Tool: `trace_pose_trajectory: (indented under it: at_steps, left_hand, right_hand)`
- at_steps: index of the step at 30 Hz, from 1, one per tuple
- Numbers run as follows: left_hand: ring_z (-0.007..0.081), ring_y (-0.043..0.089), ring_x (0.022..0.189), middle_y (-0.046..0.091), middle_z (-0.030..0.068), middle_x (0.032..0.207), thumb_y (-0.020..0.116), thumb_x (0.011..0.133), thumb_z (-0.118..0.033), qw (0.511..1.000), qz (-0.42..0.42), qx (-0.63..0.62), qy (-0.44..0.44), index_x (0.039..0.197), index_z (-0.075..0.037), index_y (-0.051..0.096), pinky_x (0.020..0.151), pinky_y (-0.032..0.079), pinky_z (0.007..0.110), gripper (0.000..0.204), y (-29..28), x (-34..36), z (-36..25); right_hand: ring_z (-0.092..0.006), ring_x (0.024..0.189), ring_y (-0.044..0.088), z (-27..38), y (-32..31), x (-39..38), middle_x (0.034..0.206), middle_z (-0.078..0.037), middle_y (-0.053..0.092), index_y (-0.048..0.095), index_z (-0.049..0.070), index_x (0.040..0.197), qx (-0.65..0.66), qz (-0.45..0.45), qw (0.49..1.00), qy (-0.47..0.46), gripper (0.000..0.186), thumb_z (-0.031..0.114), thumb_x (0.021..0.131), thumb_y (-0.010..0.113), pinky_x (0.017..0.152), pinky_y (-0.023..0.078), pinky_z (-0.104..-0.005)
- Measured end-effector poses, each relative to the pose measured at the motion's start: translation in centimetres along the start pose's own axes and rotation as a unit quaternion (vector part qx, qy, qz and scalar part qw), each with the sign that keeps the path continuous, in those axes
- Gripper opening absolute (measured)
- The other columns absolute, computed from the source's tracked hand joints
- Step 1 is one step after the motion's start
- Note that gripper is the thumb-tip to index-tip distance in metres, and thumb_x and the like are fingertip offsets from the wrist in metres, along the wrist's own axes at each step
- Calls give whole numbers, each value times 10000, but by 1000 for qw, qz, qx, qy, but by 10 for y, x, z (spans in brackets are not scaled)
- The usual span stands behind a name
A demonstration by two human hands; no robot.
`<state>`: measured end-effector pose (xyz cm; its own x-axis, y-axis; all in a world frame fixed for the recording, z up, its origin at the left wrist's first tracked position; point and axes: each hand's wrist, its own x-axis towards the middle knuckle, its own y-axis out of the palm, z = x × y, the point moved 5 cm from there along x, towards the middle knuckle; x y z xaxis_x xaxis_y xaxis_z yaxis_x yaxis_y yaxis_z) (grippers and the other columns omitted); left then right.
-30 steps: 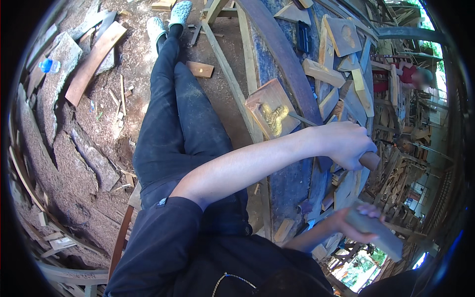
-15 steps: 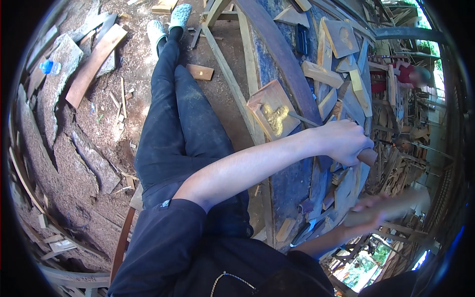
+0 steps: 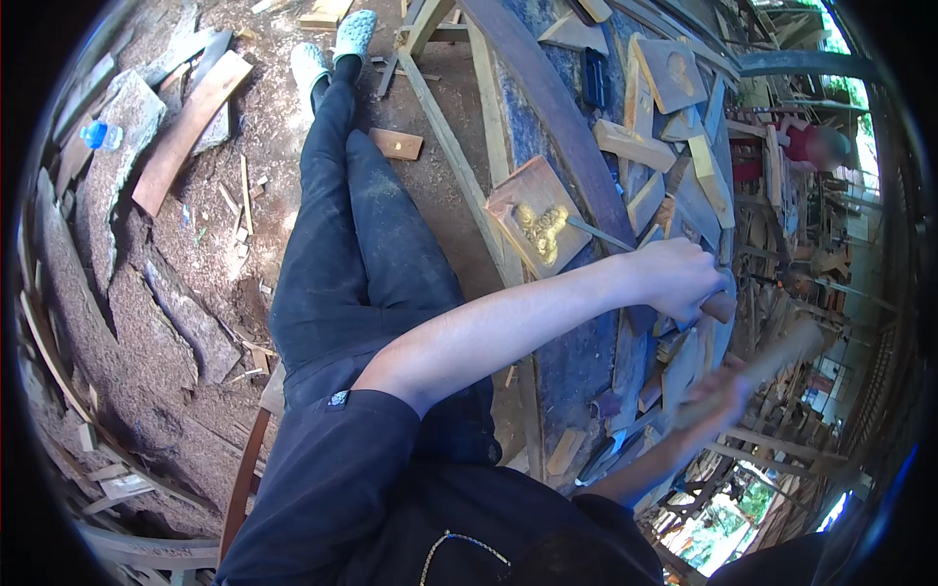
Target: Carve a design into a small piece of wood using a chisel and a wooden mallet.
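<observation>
My left hand (image 3: 677, 277) is wrapped round the wooden handle (image 3: 718, 307) of a chisel, whose thin metal shaft (image 3: 598, 234) points left. The chisel's tip meets a square wooden block (image 3: 559, 186), at the edge of a rough pale hollow (image 3: 540, 232) cut into its face. To the right of and below the handle, my right hand (image 3: 718, 398) grips a thick wooden club (image 3: 782, 359), blurred by motion and apart from the handle. My left forearm crosses in front of my lap.
The block rests on a worn blue workbench (image 3: 576, 376) with wood offcuts and a second hollowed block (image 3: 668, 74). A curved dark beam (image 3: 552, 98) runs along it. Planks (image 3: 191, 132) and chips litter the ground at left. A person in red (image 3: 806, 145) is far right.
My right hand and the club have swung up and a little left, nearer the chisel handle. My left hand and the chisel are almost unmoved.
</observation>
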<state>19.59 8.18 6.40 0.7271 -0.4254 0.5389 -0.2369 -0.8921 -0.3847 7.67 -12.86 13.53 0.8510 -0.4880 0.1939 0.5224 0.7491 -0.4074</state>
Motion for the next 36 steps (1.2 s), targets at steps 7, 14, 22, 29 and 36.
trace_pose_trajectory:
  at_steps: [7, 14, 22, 29, 36]
  left_hand:
    - [430, 732, 837, 726, 225, 819, 779, 779, -253, 998, -51, -46, 13, 1062, -42, 733, 765, 588, 523, 356, -13, -3, -2]
    - [433, 721, 810, 716, 212, 788, 794, 768, -222, 990, -118, -78, 21, 982, -23, 716, 740, 579, 518, 302, -41, -3, 7]
    - [435, 716, 788, 715, 208, 773, 839, 754, -260, 988, -138, -73, 14, 957, -23, 702, 704, 565, 515, 341, -50, -9, 6]
    - [425, 722, 805, 724, 207, 788, 816, 761, -238, 987, -135, -89, 4, 971, -35, 713, 710, 564, 514, 310, -54, -9, 7]
    - [426, 728, 823, 738, 203, 814, 776, 737, -280, 984, -135, -113, -1, 965, -41, 742, 755, 585, 527, 333, -55, -9, 10]
  right_hand:
    - [-77, 629, 501, -5, 34, 0, 795, 17, 547, 601, 14, 1246, -53, 244, 966, -63, 496, 448, 1012, 650, 520, 418, -235]
    - [-119, 634, 528, 16, 38, 19, 864, -38, 596, 644, 63, 1255, 177, 321, 930, 19, 593, 585, 971, 648, 598, 502, -262]
    - [-104, 719, 547, 62, 41, 21, 934, -40, 589, 614, 13, 1350, -74, 224, 949, -210, 721, 587, 917, 667, 571, 437, -242]
    - [-165, 790, 557, 85, 3, 27, 942, -58, 565, 505, -5, 1389, 356, 229, 870, -254, 689, 488, 939, 679, 685, 459, -284]
    - [-173, 861, 594, 95, -12, 25, 917, -82, 584, 543, 15, 1389, 326, 248, 836, -366, 596, 437, 978, 636, 810, 498, -343]
